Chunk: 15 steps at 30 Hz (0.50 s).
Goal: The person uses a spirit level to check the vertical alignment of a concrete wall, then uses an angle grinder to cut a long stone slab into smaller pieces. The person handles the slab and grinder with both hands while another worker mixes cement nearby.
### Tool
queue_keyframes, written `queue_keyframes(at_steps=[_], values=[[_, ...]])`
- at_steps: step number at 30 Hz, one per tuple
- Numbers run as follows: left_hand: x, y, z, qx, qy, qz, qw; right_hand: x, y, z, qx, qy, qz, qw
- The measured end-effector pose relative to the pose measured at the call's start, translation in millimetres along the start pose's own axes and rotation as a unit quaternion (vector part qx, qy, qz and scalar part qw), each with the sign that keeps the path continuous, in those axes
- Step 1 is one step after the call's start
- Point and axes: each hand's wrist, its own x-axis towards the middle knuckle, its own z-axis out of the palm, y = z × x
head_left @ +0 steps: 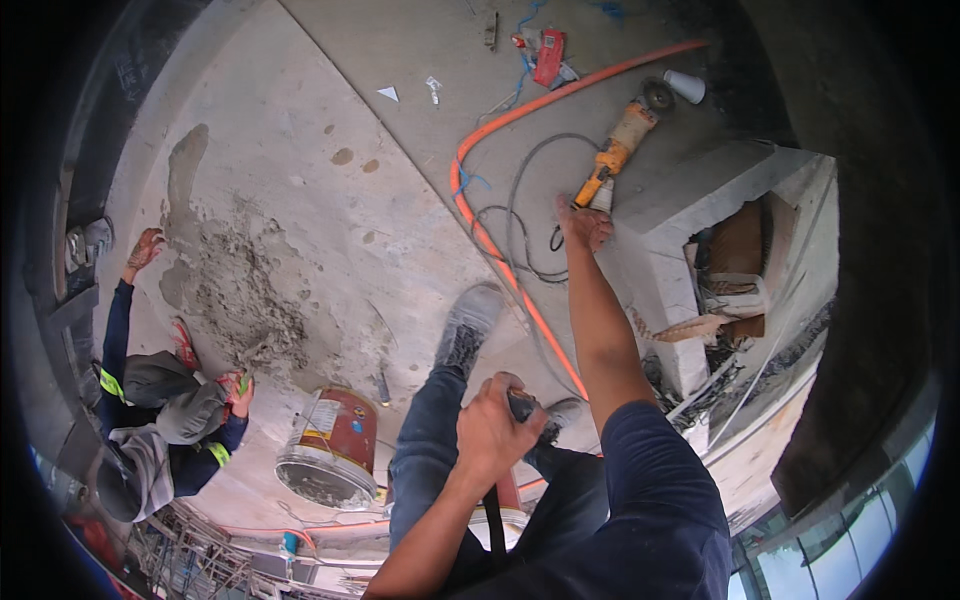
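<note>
In the head view, the person's left hand (494, 428) is curled around a small dark object (522, 405), which shows beside the thumb. The right hand (587, 228), stretched farther forward, is partly open at the rear end of the yellow grinder (626, 136), which lies just beyond it; whether it grips, one cannot tell.

No wording or number can be made out. Left of the left hand (495, 425), the bucket (347, 436) carries a pale and yellow label (321, 418) with a small mark (357, 413) beside it; print too small. Beyond the right hand (585, 225), the red packet (548, 60) bears illegible pale markings.
</note>
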Motion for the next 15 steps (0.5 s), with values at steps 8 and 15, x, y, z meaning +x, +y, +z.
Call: queue_keyframes(at_steps=[8, 15], values=[[7.5, 3.6, 1.2, 0.018, 0.02, -0.013, 1.0, 47.7, 29.5, -13.9, 0.004, -0.026, -0.117, 0.993], [1.1, -9.8, 32.9, -0.005, 0.008, 0.001, 1.0, 40.7, 38.1, -148.4, 0.477, -0.106, -0.087, 0.868]])
